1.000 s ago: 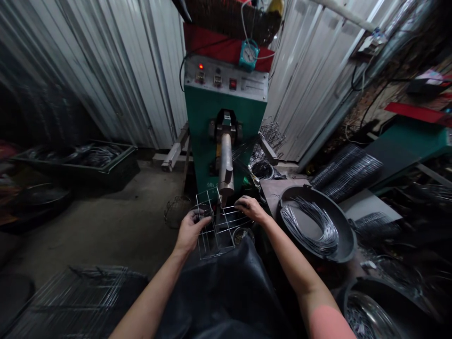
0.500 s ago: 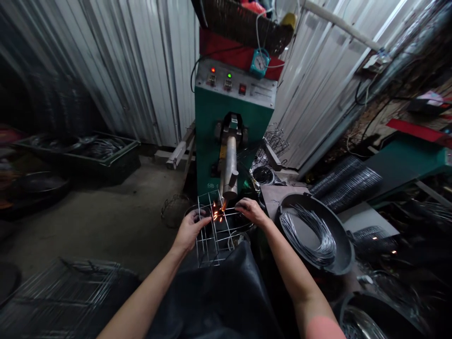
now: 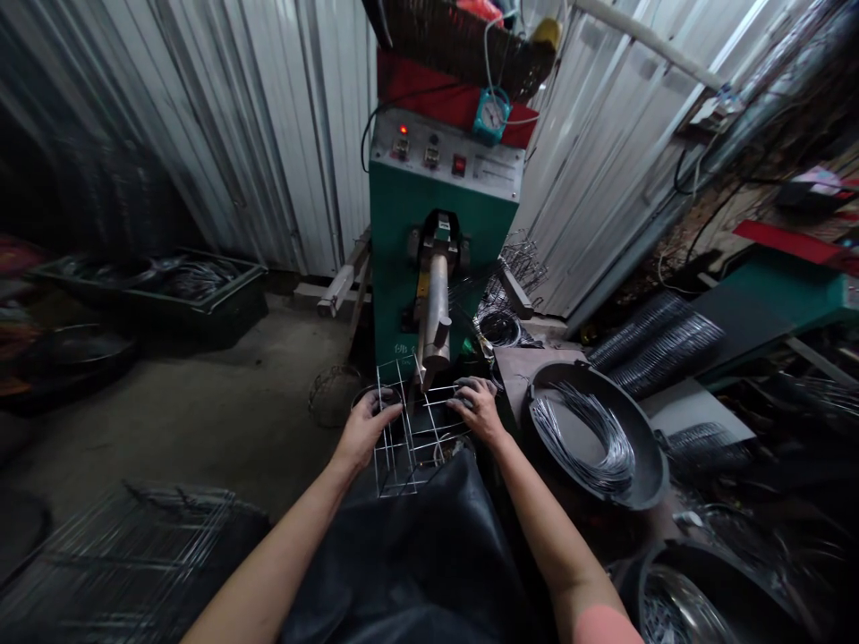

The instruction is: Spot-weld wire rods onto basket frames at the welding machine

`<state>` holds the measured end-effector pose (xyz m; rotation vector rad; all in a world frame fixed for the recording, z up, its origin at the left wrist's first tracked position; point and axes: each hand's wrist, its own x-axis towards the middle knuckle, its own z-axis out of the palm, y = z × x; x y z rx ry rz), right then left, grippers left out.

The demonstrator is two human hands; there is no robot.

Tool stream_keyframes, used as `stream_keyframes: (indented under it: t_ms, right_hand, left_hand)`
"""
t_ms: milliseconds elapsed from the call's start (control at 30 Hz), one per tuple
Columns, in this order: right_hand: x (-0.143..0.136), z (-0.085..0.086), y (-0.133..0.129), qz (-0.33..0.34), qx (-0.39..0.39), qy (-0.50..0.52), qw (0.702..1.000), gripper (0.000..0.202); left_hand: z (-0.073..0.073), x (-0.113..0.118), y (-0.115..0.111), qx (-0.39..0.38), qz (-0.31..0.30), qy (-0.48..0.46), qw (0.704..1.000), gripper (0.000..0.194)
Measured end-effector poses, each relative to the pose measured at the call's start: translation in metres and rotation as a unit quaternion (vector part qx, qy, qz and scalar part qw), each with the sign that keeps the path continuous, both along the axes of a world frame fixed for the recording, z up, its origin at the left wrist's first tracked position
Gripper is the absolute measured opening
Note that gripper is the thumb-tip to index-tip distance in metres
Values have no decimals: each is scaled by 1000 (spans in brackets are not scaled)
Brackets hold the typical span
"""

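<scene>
The left hand (image 3: 366, 431) grips a silvery, grid-shaped wire frame (image 3: 408, 442) under a green machine's (image 3: 395, 224) grey cylindrical metal arm (image 3: 438, 291), while the right hand (image 3: 478, 408) meets the frame's right side, its grip unclear.

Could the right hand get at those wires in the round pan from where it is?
Probably yes: the right hand is near the round pan, and nothing seems to cover the wires. It would likely have to leave the wire frame first.
</scene>
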<state>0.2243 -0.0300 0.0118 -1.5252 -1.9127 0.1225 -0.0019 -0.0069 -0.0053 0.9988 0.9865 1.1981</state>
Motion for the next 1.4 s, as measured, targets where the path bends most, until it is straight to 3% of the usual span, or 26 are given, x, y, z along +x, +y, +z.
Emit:
stream_keyframes:
  t_ms: [333,633,1400]
  right_hand:
    - [7,-2,1,8,-10,34,999,15]
    - [7,-3,12,42,-39,57,997,18]
    - [8,9,25,70,-49,30,996,17]
  left_hand:
    - [7,-2,0,1,-23,-16,1000,47]
    - [10,-2,6,41,14,16,999,41]
    - [12,-2,6,20,35,-19,999,40]
